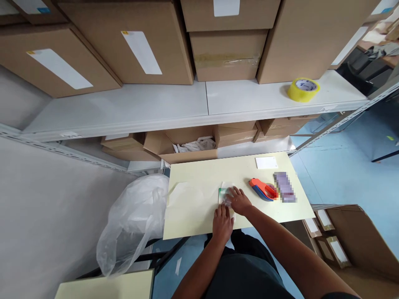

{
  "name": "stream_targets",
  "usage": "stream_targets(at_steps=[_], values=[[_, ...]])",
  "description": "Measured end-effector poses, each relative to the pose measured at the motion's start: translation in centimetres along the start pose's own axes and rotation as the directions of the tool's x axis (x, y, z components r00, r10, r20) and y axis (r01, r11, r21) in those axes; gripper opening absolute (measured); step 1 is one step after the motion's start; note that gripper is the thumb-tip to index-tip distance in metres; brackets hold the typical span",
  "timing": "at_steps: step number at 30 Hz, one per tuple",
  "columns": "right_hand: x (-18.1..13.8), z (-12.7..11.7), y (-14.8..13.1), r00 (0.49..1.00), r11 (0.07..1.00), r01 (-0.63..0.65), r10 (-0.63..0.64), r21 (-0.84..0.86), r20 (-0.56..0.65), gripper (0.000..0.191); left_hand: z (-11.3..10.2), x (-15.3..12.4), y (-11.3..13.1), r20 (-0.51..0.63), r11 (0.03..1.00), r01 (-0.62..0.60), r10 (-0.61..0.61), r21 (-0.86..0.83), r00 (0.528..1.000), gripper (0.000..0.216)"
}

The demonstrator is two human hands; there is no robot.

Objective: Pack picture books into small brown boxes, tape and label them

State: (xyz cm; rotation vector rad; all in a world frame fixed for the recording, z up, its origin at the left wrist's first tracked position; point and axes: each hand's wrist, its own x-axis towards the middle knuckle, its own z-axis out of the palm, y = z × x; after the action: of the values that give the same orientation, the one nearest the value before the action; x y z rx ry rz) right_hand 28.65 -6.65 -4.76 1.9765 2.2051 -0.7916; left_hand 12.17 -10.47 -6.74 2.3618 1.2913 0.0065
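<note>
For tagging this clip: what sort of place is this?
Probably a stockroom or packing area: labelled brown cardboard boxes on white metal shelving, a yellow tape roll, and a red-and-blue tape dispenser.

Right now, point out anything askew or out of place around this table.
Nothing looks damaged. A big clear plastic bag slumps beside the table's left edge, a small pale strip lies loose on the floor beneath, and white material bulges from an open box behind.

On the pale table, near its front edge, the left hand and the right hand touch a small clear packet. An orange tape dispenser lies toward the table's right side.
</note>
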Motion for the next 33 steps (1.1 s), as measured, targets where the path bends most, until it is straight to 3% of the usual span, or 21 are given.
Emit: stream_targets(at_steps=[7, 13, 20, 23, 27, 33], values=[[2.4, -1.1, 0.8, 0.999, 1.000, -0.028, 0.028, -0.004, 0.029, 0.043, -1.4, 2.5, 3.1, 0.053, 0.993, 0.088, -0.092, 0.074, 0.994, 0.057], [2.6, -1.7, 1.7, 0.991, 0.989, 0.130, -0.129, -0.077, 0.020, 0.036, -1.7, 5.1, 4.4, 0.054, 0.973, 0.221, -0.225, 0.070, 0.973, 0.054], [2.3, -1.4, 3.2, 0.962, 0.958, 0.271, -0.271, -0.089, 0.011, 0.039, -1.8, 5.7, 5.0, 0.052, 0.943, 0.312, -0.319, 0.117, 0.946, 0.043], [1.7, -1.4, 3.5, 0.961, 0.959, 0.278, -0.278, -0.052, 0.006, 0.040, -2.1, 5.6, 4.3, 0.100, 0.946, 0.321, -0.323, 0.031, 0.941, 0.045], [1.4, -1.4, 4.4, 0.952, 0.949, 0.304, -0.300, -0.080, 0.064, 0.063, -3.1, 4.7, 2.0, 0.195, 0.952, 0.299, -0.282, -0.062, 0.939, 0.037], [2.2, -2.2, 4.7, 0.940, 0.938, 0.342, -0.342, -0.052, 0.013, 0.040, -4.6, 1.3, -0.1, 0.245, 0.952, 0.289, -0.258, -0.099, 0.935, 0.043]])
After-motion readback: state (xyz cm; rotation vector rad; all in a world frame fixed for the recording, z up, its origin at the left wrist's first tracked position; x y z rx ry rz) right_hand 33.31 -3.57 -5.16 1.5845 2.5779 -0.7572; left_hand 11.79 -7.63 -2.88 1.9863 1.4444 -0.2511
